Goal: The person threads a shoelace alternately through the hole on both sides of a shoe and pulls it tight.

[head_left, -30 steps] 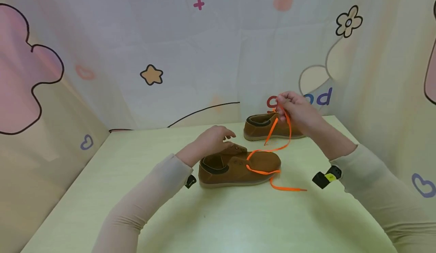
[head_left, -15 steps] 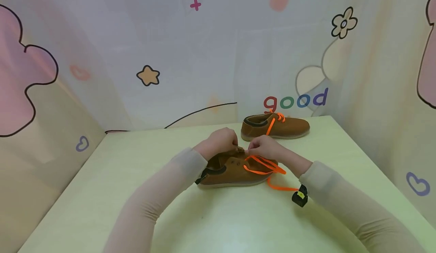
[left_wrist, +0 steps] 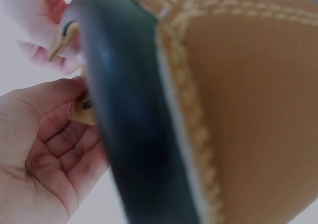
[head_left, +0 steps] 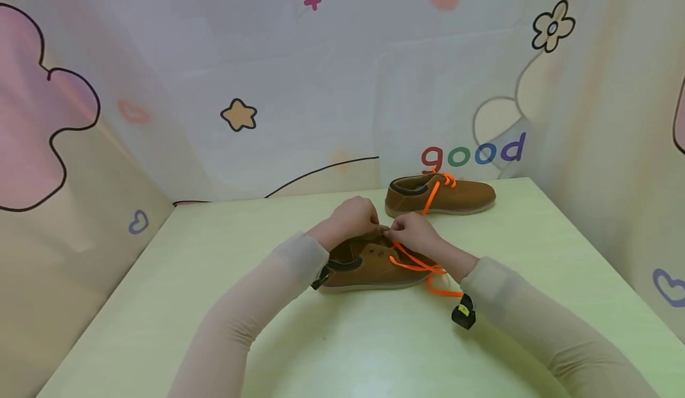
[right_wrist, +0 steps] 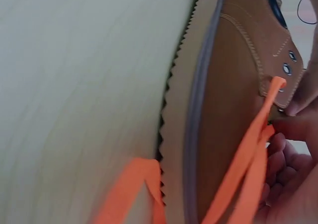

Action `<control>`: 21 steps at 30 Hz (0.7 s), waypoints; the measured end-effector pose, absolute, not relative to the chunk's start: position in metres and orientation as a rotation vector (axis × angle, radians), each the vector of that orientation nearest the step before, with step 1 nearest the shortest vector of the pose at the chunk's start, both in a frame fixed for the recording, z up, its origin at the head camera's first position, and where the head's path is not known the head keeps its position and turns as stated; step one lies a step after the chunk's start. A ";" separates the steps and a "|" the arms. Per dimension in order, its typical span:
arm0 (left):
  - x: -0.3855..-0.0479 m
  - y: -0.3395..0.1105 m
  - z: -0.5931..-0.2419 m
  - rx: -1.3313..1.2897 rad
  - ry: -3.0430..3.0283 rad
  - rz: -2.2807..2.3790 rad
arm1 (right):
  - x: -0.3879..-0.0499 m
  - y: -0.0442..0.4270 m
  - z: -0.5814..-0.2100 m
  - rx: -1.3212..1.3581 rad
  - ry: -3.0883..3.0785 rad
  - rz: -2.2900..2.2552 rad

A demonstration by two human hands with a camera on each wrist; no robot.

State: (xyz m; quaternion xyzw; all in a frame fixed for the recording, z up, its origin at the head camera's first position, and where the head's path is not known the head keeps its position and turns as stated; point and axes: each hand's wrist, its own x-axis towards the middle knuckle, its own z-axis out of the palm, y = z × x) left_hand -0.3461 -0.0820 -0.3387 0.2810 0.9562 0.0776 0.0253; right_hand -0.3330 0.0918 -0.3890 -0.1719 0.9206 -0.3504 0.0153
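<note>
A brown shoe point(head_left: 369, 273) lies on its sole on the table, toe to the right, with an orange shoelace point(head_left: 414, 265) threaded at its front eyelets. My left hand point(head_left: 354, 219) pinches the shoe's far eyelet flap point(left_wrist: 82, 113) between thumb and fingers. Close beside it, at the same flap, my right hand point(head_left: 418, 234) has thumb and fingertips pinched together on the shoelace; the lace's tip is hidden by the fingers. In the right wrist view, lace strands point(right_wrist: 243, 169) run along the shoe's side point(right_wrist: 218, 100), and the near flap's upper eyelets point(right_wrist: 287, 68) hold no lace.
A second brown shoe point(head_left: 465, 197), laced in orange, stands behind, toe to the right. The pale table point(head_left: 342, 350) reaches back to a printed curtain point(head_left: 299, 88). A loose lace end point(head_left: 444, 294) lies on the table near the right wrist's black camera point(head_left: 463, 312).
My right hand has come down and left from above the rear shoe, bringing the lace to the far flap. My left hand has moved slightly right and now pinches that flap.
</note>
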 end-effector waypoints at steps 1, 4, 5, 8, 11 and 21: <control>-0.345 -0.082 -0.337 0.865 2.947 0.259 | -0.333 0.092 -0.390 -0.527 2.872 -1.093; -0.343 -0.084 -0.333 0.855 2.929 0.294 | -0.336 0.090 -0.391 -0.532 2.875 -1.094; -0.343 -0.084 -0.332 0.850 2.925 0.306 | -0.337 0.090 -0.391 -0.565 2.880 -1.072; -0.342 -0.086 -0.330 0.841 2.929 0.328 | -0.341 0.090 -0.390 -0.689 2.863 -1.022; -0.341 -0.087 -0.331 0.832 2.933 0.338 | -0.344 0.091 -0.389 -0.748 2.793 -1.030; -0.340 -0.087 -0.338 0.883 2.978 0.347 | -0.348 0.102 -0.388 -0.422 2.426 -1.395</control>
